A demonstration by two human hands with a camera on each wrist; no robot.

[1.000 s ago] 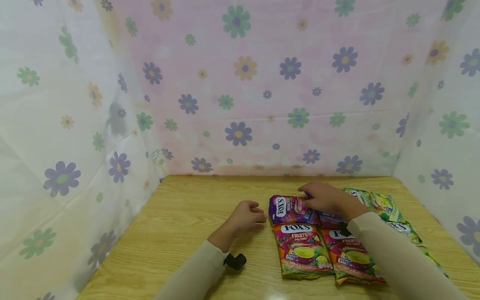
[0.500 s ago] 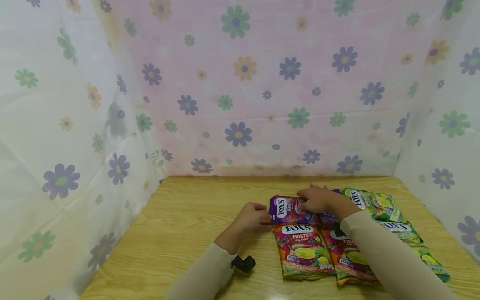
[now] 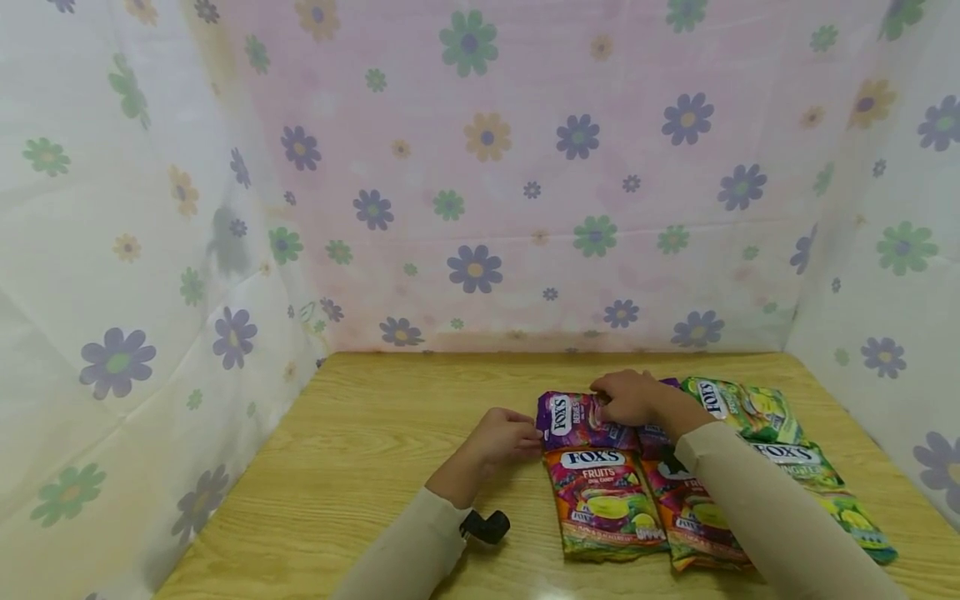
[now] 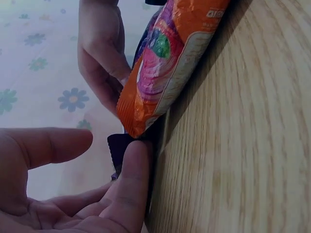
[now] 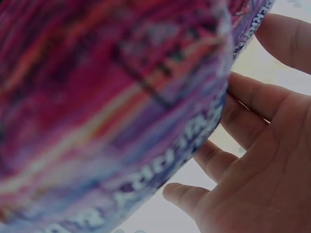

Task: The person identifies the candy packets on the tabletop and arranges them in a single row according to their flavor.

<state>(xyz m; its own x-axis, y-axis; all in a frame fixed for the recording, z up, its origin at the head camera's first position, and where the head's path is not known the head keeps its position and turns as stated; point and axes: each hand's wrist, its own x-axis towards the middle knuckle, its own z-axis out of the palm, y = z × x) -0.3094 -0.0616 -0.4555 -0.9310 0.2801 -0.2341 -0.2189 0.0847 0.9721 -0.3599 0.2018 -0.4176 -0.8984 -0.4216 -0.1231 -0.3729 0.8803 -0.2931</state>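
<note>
Only wrist views show the left fingers (image 4: pixel 132 177) and right fingers (image 5: pixel 260 99) loosely spread, seemingly touching a purple packet (image 3: pixel 579 423).

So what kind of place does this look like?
Probably a small indoor booth set up for tabletop work, though the wider room isn't visible. Flower-printed sheets rise behind and on both sides of a wood-grain table holding candy packets.

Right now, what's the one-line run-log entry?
left hand: at left end of left purple pack; right hand: over that pack's right half; orange packs: in front; green packs: right
</note>
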